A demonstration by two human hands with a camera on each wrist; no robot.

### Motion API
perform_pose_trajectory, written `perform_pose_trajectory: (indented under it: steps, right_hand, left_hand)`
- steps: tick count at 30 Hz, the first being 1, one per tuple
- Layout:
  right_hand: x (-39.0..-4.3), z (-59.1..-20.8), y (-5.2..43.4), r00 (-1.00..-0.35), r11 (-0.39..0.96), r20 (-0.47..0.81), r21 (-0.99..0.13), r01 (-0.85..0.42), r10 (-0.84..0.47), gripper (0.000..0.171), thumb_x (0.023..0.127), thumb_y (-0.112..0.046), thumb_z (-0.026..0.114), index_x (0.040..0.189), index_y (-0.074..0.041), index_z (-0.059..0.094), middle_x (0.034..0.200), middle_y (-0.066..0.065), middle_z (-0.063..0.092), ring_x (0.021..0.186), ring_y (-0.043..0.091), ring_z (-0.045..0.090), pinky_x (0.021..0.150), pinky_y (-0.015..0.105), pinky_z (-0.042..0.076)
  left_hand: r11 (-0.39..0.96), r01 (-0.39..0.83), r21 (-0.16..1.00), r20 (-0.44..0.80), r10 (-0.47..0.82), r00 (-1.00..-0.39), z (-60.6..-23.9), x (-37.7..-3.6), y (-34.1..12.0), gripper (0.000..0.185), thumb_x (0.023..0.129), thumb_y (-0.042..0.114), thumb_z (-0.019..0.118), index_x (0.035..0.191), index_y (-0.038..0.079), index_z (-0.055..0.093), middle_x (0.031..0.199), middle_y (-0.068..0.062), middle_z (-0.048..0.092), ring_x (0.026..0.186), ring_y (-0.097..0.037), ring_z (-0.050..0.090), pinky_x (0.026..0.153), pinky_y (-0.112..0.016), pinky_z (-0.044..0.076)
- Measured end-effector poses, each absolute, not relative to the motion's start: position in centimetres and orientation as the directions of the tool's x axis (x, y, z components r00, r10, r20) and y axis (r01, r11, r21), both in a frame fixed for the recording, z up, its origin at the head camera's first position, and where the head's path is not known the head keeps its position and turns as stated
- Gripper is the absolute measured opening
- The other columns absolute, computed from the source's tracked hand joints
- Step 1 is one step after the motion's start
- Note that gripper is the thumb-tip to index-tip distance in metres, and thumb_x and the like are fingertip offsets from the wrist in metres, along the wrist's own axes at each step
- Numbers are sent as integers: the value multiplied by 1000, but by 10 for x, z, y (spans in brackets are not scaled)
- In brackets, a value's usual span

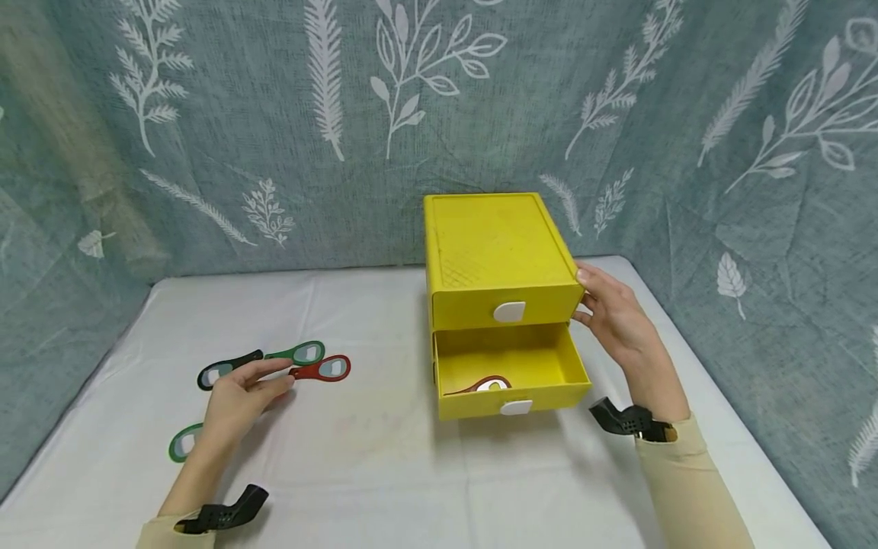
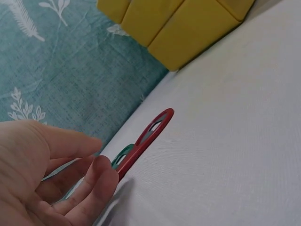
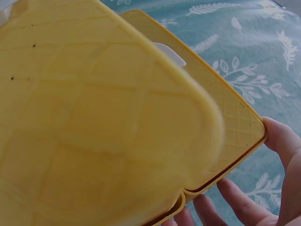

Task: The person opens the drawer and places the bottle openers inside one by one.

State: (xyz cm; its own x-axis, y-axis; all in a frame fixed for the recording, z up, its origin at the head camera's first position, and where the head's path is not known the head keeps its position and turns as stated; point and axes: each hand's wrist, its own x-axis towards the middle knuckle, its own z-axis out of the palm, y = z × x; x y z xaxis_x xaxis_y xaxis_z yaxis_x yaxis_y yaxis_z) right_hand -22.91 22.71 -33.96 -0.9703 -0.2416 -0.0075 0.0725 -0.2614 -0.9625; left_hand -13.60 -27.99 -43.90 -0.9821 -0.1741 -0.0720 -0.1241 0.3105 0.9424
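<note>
My left hand pinches the handle end of a red bottle opener between thumb and fingertips; its loop points right. Behind it lies a green bottle opener. A black-handled bottle opener sits to the left of these, and another green one is partly hidden by my left forearm. My right hand rests on the right side of a yellow drawer box, thumb at its upper front corner. The lower drawer is pulled out and holds a red-rimmed bottle opener.
The box's upper drawer is closed, with a white handle. White cloth covers the table. Green-grey leaf-printed curtains hang behind it and along the sides.
</note>
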Motion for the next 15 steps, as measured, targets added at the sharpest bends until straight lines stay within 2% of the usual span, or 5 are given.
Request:
perform_pose_trajectory:
  steps: [7, 15]
  right_hand:
    - [-228, -340, 229, -976, -264, -16, -962, 74, -218, 36, 101, -26, 58, 135, -13, 58, 125, 2, 60, 111, 20, 52, 87, 37, 46]
    - [-227, -341, 227, -973, -265, -3, -962, 66, -232, 37, 102, -26, 57, 136, -12, 57, 129, 3, 57, 116, 22, 50, 90, 39, 45]
  left_hand:
    - [348, -104, 932, -47, -168, -985, -442, -140, -276, 44, 91, 20, 74, 127, -2, 63, 110, -12, 69, 85, -10, 70, 73, -22, 56]
    - [305, -94, 948, -51, -148, -988, -446, -140, -275, 41, 94, 11, 68, 130, -9, 57, 109, -23, 67, 80, -11, 70, 73, -25, 57]
